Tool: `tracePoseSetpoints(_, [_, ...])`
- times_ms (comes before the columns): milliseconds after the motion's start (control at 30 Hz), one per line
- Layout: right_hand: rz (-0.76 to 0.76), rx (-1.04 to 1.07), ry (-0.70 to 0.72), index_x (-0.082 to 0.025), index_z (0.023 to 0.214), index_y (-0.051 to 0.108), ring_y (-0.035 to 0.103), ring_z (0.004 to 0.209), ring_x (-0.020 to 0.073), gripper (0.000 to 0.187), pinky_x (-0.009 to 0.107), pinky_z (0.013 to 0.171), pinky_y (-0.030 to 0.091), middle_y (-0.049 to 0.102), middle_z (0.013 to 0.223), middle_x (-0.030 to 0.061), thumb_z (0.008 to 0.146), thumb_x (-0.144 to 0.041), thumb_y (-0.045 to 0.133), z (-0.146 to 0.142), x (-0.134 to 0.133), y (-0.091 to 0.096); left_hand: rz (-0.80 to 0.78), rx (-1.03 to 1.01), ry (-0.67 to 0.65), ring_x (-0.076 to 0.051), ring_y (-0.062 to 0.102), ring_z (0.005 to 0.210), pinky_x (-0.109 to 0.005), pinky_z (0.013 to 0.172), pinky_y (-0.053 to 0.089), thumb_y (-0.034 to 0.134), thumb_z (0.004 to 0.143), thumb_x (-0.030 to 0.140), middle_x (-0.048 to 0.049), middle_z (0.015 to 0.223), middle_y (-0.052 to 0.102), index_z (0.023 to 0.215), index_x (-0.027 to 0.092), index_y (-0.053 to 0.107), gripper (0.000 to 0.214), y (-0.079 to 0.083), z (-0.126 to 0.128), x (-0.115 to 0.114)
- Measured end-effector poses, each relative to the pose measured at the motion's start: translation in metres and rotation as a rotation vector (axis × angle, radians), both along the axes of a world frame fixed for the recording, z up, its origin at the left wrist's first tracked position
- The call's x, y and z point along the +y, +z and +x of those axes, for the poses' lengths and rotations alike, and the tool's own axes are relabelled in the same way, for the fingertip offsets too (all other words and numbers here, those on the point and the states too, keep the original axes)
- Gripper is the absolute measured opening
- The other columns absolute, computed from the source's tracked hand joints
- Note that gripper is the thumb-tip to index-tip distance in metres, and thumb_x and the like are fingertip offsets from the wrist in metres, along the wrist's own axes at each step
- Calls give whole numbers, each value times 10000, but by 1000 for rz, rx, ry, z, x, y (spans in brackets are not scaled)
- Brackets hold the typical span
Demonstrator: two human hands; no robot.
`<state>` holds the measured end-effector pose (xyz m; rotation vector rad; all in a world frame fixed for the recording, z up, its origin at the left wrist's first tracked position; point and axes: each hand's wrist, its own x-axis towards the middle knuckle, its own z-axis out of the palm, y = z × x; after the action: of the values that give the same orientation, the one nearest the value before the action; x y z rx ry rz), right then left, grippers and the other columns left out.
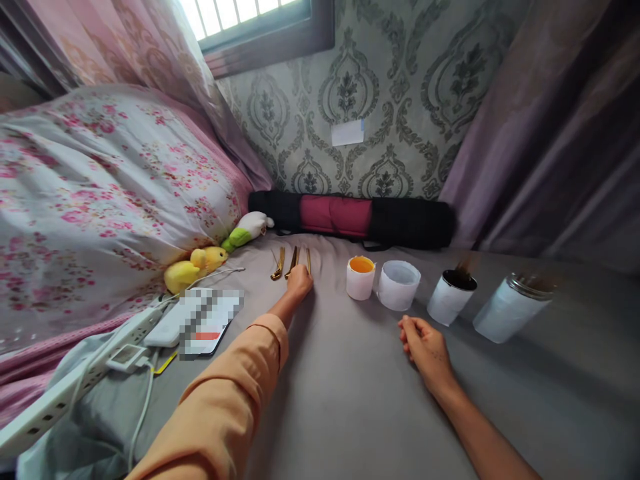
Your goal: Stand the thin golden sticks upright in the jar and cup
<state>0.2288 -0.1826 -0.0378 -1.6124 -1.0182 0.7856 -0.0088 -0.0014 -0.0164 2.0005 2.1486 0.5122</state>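
My left hand [300,281] reaches forward over the bed, its fingers closed at the near ends of slim gold-coloured cutlery [309,259]. The back of the hand hides the fingertips and part of the pieces. Just left of it lie more gold pieces [278,268] in small bundles. My right hand [424,348] hovers with fingers curled against the thumb; nothing shows in it. Beyond it stand a small white-wrapped cup with an orange inside [359,283], a wider white tub [399,293], a white-wrapped can with a dark inside [449,305] and a white-wrapped jar [507,313].
On the left are a power strip [75,387], a white charger [131,358], a blurred phone-like slab [213,327] and yellow plush toys [193,270]. A black and maroon rolled bag [336,215] lies along the wall. Brownish, blurred items stick out of the can and jar.
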Motion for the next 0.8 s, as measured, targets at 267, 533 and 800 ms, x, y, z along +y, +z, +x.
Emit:
tracePoseSetpoints(267, [-8, -9, 1, -137, 781, 565, 459, 423, 90, 421, 185, 359, 325, 510, 572, 6, 740, -536, 439, -2, -1, 2, -4, -8, 16, -222, 584, 903, -268, 748, 413, 462, 742, 175, -167, 937, 630, 863, 118, 649, 230, 4, 2, -4])
tracePoseSetpoints(533, [12, -5, 3, -143, 779, 571, 459, 419, 95, 430, 196, 370, 337, 510, 560, 3, 729, -551, 445, -1, -1, 1, -4, -23, 23, -216, 581, 911, -257, 747, 410, 474, 758, 231, -161, 950, 630, 872, 130, 650, 232, 4, 1, -5])
tracePoseSetpoints(800, [0, -26, -5, -140, 783, 581, 462, 419, 95, 421, 201, 385, 346, 518, 561, 8, 733, -534, 440, -2, -1, 3, -15, -42, 26, -216, 582, 913, -254, 740, 408, 472, 765, 281, -176, 955, 629, 887, 123, 649, 268, 5, 0, -5])
